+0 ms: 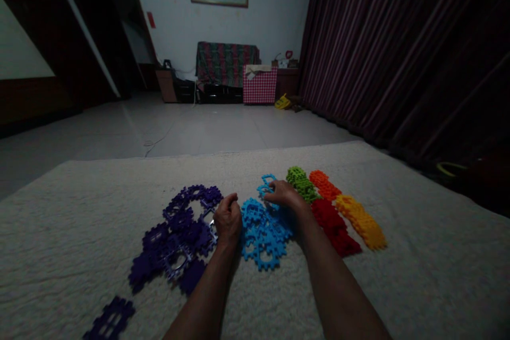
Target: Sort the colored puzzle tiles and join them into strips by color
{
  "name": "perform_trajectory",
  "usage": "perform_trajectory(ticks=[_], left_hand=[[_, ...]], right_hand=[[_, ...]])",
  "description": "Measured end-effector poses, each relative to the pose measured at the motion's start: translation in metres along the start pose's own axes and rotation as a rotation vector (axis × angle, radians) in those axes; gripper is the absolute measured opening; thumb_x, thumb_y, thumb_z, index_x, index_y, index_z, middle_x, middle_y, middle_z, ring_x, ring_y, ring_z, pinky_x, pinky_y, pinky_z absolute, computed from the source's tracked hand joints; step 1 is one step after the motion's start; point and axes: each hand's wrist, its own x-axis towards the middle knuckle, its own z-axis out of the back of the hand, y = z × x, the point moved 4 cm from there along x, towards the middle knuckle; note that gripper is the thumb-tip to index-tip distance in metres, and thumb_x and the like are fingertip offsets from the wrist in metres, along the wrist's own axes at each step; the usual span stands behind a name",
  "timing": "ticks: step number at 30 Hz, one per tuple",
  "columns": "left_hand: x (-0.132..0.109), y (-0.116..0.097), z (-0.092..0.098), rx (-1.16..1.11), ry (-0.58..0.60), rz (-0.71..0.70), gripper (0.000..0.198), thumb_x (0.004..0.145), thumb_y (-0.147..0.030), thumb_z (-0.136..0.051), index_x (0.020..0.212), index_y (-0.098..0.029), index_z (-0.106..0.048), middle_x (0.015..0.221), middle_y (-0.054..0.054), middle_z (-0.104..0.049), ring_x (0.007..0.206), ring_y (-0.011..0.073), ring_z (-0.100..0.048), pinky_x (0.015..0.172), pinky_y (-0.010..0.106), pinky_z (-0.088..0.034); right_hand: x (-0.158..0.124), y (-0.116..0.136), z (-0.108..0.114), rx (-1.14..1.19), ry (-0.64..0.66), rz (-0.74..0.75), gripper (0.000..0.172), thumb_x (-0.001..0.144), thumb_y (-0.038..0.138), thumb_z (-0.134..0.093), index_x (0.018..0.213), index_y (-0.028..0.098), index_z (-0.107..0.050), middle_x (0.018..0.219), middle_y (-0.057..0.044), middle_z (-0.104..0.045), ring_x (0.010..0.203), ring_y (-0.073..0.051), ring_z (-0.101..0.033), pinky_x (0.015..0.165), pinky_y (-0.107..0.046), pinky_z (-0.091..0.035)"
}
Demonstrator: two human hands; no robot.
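Note:
My left hand is curled into a fist at the right edge of a heap of purple interlocking tiles; what its fingers hold, if anything, is hidden. My right hand pinches a light blue tile at the far end of the blue tile pile. To the right lie rows of green tiles, orange tiles, red tiles and yellow tiles. One purple tile lies apart near the lower left.
All tiles rest on a cream carpet on a grey tiled floor. A dark striped curtain hangs along the right. A sofa, a red checked box and a cable on the floor are farther back.

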Motion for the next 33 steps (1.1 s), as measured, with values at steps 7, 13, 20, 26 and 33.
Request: perform_trajectory(ticks=[7,13,20,26,33], left_hand=[[0.0,0.004,-0.003,-0.032,-0.008,-0.021,0.031,0.075,-0.022,-0.049,0.093,-0.019,-0.075,0.095,0.007,-0.075,0.092,0.0219,-0.069,0.091,0.035,-0.053],[0.0,0.003,-0.003,-0.028,-0.007,-0.041,0.031,0.076,-0.02,-0.049,0.092,-0.018,-0.075,0.094,0.007,-0.075,0.089,0.0207,-0.069,0.089,0.034,-0.053],[-0.001,-0.001,-0.003,-0.037,-0.016,-0.023,0.03,0.076,-0.016,-0.049,0.09,-0.018,-0.075,0.094,0.007,-0.075,0.091,0.0208,-0.069,0.091,0.035,-0.052],[-0.002,-0.003,-0.003,-0.033,-0.011,-0.027,0.029,0.077,-0.014,-0.049,0.091,-0.017,-0.075,0.095,0.007,-0.075,0.092,0.0207,-0.069,0.092,0.034,-0.052],[-0.002,-0.002,-0.003,-0.045,-0.009,-0.017,0.03,0.077,-0.014,-0.048,0.09,-0.017,-0.075,0.094,0.007,-0.075,0.092,0.0208,-0.069,0.092,0.035,-0.052]], right_hand=[[0.013,-0.012,-0.005,0.061,-0.418,-0.075,0.043,0.083,0.033,-0.059,0.117,0.008,-0.064,0.111,-0.017,-0.066,0.105,-0.024,-0.06,0.092,-0.029,-0.043],[0.016,-0.015,-0.023,0.073,-0.486,-0.109,0.038,0.081,0.036,-0.061,0.11,0.011,-0.067,0.105,-0.016,-0.064,0.095,-0.022,-0.06,0.085,-0.029,-0.044],[0.015,-0.01,-0.02,0.017,-0.341,-0.163,0.05,0.079,0.043,-0.061,0.119,0.013,-0.062,0.114,-0.018,-0.061,0.108,-0.026,-0.058,0.088,-0.03,-0.043],[0.016,-0.008,-0.02,-0.003,-0.296,-0.176,0.047,0.082,0.039,-0.058,0.121,0.013,-0.061,0.117,-0.018,-0.06,0.114,-0.028,-0.055,0.093,-0.032,-0.041],[0.015,-0.011,-0.021,0.01,-0.272,-0.193,0.047,0.082,0.035,-0.058,0.124,0.012,-0.059,0.119,-0.019,-0.059,0.113,-0.028,-0.056,0.094,-0.032,-0.041]])
